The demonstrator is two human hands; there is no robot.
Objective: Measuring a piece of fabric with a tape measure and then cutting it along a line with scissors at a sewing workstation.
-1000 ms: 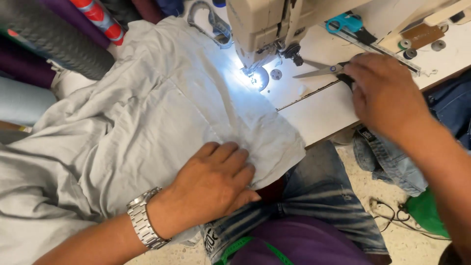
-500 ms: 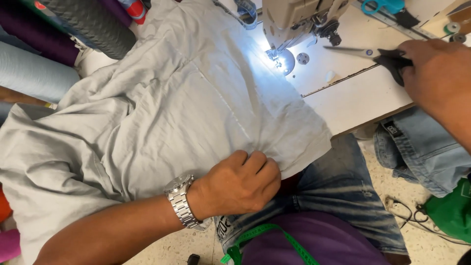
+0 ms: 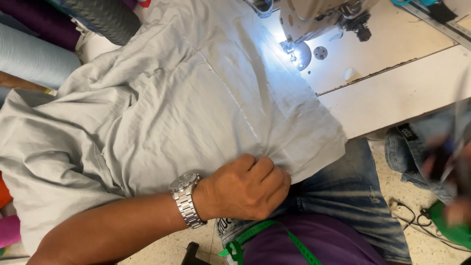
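Note:
A large light-grey fabric piece is spread from my lap up onto the white sewing table, reaching the lit needle area of the sewing machine. My left hand, with a metal watch on the wrist, is closed and pinches the fabric's near edge into a fold over my jeans. My right hand is a motion blur at the right edge, below the table. It seems to hold the scissors, which show only as a dark handle and a pale streak.
Rolls of cloth in grey, pale blue and purple lie at the upper left. A green measuring tape hangs over my purple shirt. Blue denim and cables lie on the floor at the right.
My right hand has left the table top with the scissors and dropped to the right edge. My left hand has bunched the fabric's edge tighter. The view has shifted so the fabric fills more of it.

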